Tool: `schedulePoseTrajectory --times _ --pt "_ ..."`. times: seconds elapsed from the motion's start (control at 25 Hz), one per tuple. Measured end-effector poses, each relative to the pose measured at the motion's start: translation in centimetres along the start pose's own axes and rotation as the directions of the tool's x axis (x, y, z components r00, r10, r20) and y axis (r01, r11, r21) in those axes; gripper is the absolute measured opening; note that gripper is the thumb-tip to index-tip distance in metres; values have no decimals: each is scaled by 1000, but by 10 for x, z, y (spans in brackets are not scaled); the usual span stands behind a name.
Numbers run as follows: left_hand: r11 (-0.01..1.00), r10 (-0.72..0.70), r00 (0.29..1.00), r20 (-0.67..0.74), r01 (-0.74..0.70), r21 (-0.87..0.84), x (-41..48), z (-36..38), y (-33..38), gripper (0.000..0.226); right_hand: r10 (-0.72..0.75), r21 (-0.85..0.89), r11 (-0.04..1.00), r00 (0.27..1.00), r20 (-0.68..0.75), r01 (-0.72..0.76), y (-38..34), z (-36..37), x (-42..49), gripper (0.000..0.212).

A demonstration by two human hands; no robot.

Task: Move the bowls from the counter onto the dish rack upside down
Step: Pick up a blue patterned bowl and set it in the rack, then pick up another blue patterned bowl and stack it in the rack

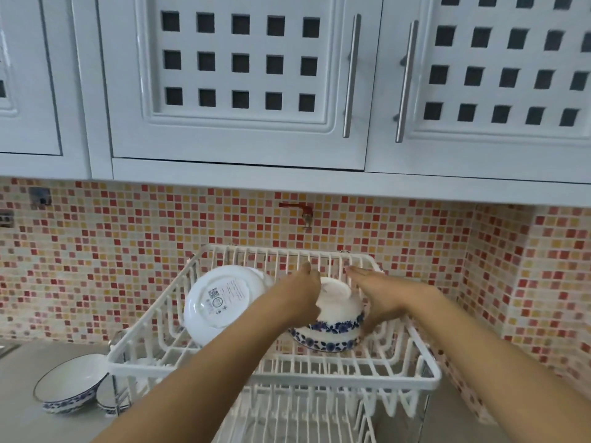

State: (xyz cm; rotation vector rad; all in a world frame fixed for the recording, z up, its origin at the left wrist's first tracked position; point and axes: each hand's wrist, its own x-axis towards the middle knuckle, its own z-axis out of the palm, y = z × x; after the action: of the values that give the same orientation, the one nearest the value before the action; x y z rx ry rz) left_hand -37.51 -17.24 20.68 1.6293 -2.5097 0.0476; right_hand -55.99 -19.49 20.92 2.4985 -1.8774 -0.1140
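**Dish rack, upper tier: two upturned bowls, both hands present**

Item 1. White wire dish rack (275, 375), two tiers, standing on a grey counter (22, 420) against a wall of red, orange and cream mosaic tiles (105, 251).

Item 2. Blue-patterned bowl (332, 318), upside down on the upper tier, right of centre. It appears to sit on top of a second upturned bowl with the same blue flower band; whether there are two stacked or one cannot be told for certain.

Item 3. Plain white bowl (220, 302), left part of the upper tier, tilted with its underside and printed label facing the camera.

Item 4. Left hand (303, 292), laid against the left side of the blue-patterned bowl, fingers together and curved over its base.

Item 5. Right hand (377, 295), against the right side of the same bowl, fingers stretched out and close together, thumb down along the bowl's wall. How firmly either hand presses cannot be told.

Item 6. Blue-rimmed bowl (72, 383), right way up on the counter, left of the rack and well apart from the hands. A smaller bowl (110, 396) stands just beside it, partly behind the rack's wires.

Item 7. White wall cupboards (236, 84) with square cut-outs and metal bar handles, above the tiles.
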Motion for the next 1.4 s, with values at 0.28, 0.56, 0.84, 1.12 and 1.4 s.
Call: schedulePoseTrajectory --times 0.28,0.56,0.84,1.12,1.4 --pt "980 -68 930 -360 -4 -198 -96 -57 -74 42 16 269 960 941 -337 80 -119 -35 -39 92" --pt "940 -314 902 -297 252 -229 -212 -51 -229 47 -80 366 898 908 -410 245 -313 -21 -14 65" --pt "861 -485 873 -42 469 -197 -264 27 -339 41 -57 529 835 980 -191 151 -450 60 30 63" --pt "762 -575 813 92 574 -300 -265 128 -375 39 302 631 749 952 -53 -202 -469 161 84 55" --pt "695 -609 755 244 656 -296 -201 200 -422 41 424 689 635 903 69 -351 -453 235 172 55"
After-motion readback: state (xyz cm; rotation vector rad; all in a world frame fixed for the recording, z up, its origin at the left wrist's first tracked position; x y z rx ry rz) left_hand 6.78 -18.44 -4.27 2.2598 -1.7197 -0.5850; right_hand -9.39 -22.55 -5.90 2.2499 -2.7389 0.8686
